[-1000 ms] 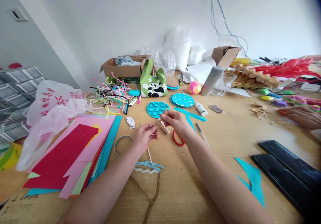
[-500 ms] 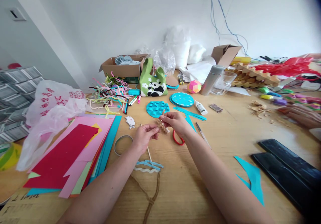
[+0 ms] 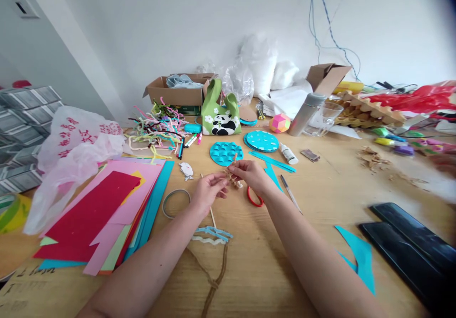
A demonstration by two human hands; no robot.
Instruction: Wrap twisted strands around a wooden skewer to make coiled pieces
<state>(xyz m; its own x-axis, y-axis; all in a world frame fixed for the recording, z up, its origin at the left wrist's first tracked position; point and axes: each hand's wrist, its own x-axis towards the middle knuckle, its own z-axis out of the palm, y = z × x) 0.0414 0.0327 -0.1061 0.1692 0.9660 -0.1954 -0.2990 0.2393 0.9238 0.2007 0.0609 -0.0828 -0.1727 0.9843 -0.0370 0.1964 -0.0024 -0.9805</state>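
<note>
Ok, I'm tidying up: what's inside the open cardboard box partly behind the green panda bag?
Crumpled light-blue material shows at the top of the cardboard box. Anything beneath it is covered.

Craft piece [image 3: 235,183]: tan, with a whitish end
Tote [image 3: 221,124]: green, printed with a black-and-white panda and white flowers
Ball [image 3: 280,123]: facets of pink, yellow and orange
Bumpy disc [image 3: 226,154]: turquoise throughout
Stacked discs [image 3: 262,141]: turquoise, flecked white
Paper sheets [image 3: 90,208]: red, pink, turquoise, pale green, some yellow
Fuzzy stems [image 3: 160,125]: mixed pink, yellow, white, black, green
Plastic bag [image 3: 67,142]: white, with red writing
Flask [image 3: 307,114]: silver-grey
Cord [image 3: 223,265]: brown
Table [image 3: 327,189]: light brown, wood-grained
</note>
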